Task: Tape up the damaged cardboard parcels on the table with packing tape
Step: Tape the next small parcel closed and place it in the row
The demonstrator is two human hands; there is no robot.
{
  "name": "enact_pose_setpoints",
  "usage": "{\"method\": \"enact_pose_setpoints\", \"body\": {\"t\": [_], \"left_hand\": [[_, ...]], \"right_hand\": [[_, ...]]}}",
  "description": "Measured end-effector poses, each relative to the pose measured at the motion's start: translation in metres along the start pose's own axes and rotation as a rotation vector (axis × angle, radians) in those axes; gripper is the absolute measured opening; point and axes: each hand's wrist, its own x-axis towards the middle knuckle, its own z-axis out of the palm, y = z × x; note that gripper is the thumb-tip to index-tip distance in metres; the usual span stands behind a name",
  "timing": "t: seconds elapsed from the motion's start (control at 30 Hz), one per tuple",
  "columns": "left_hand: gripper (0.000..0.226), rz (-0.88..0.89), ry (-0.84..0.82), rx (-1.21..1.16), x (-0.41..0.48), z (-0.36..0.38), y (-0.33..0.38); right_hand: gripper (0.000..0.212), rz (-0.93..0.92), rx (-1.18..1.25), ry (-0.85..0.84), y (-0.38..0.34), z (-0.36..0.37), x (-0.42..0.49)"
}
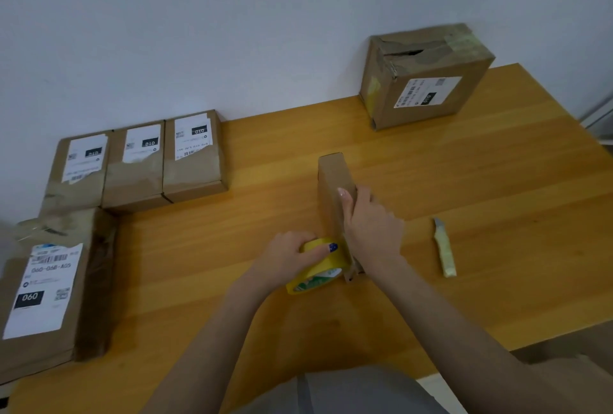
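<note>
Left hand gripping tape roll, parcel on edge

A single head-worn wide-angle camera looks forward and steeply down from the near edge of the wooden surface, close above it. It faces the white wall behind, which fills the frame's upper part.

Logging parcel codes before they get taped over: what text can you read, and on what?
"060": label on near-left parcel
"060-06B-A05": same label
"010": labels on three small parcels and back-right box
Upright parcel: no text shows.
Tape roll print, smaller label text: too blurred.
</note>
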Motion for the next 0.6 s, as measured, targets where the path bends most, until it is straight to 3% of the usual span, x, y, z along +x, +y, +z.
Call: {"method": "enact_pose_setpoints", "body": {"t": [0.07,0.23,0.33,0.47,0.6], "left_hand": [[0.027,0.006,0.003,0.024,-0.002,0.0,0.002],[0.049,0.016,0.029,0.138,-0.001,-0.005,0.012],[0.044,0.041,0.01,0.106,-0.003,-0.013,0.018],[0.034,0.063,-0.085,-0.085,-0.008,-0.029,0.027],[0.026,0.098,-0.108,-0.039,-0.006,-0.022,0.029]], "right_hand": [[0.06,0.005,-0.017,-0.05,0.002,0.0,0.001],[0.082,0.096,0.162,-0.317,0.007,0.0,0.021],[0.065,-0.018,0.282,-0.407,0.007,-0.008,0.035],[0.043,0.047,0.788,-0.556,0.023,-0.009,0.043],[0.053,0.139,0.658,-0.48,0.031,0.014,0.033]]}}
